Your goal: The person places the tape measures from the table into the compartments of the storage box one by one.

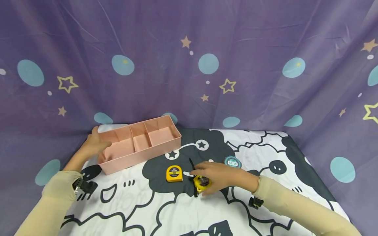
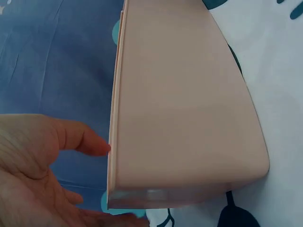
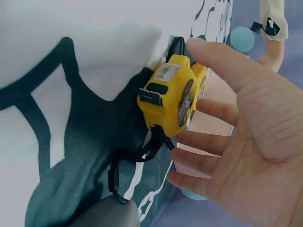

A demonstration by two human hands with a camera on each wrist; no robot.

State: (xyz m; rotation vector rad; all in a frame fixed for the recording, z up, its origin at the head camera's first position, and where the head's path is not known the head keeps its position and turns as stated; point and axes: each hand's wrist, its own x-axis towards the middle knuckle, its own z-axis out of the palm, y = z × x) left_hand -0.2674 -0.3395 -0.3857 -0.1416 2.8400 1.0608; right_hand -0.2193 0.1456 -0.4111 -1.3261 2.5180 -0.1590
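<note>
A pink box (image 1: 138, 159) with three compartments stands at an angle at the back left. My left hand (image 1: 95, 144) holds its left end, thumb over the rim and fingers along the outside; the left wrist view shows the thumb at the rim of the box (image 2: 184, 104). Around a yellow tape measure (image 1: 201, 183) with a black strap, my right hand (image 1: 217, 177) has its fingers spread. In the right wrist view this tape measure (image 3: 165, 99) stands beside the extended fingers (image 3: 203, 142), not gripped; contact is hard to tell.
A second yellow tape measure (image 1: 174, 173) lies left of the right hand. Behind that hand is a blue tape measure (image 1: 232, 161), partly covered. A purple curtain (image 1: 189, 82) hangs behind the patterned cloth (image 1: 165, 209).
</note>
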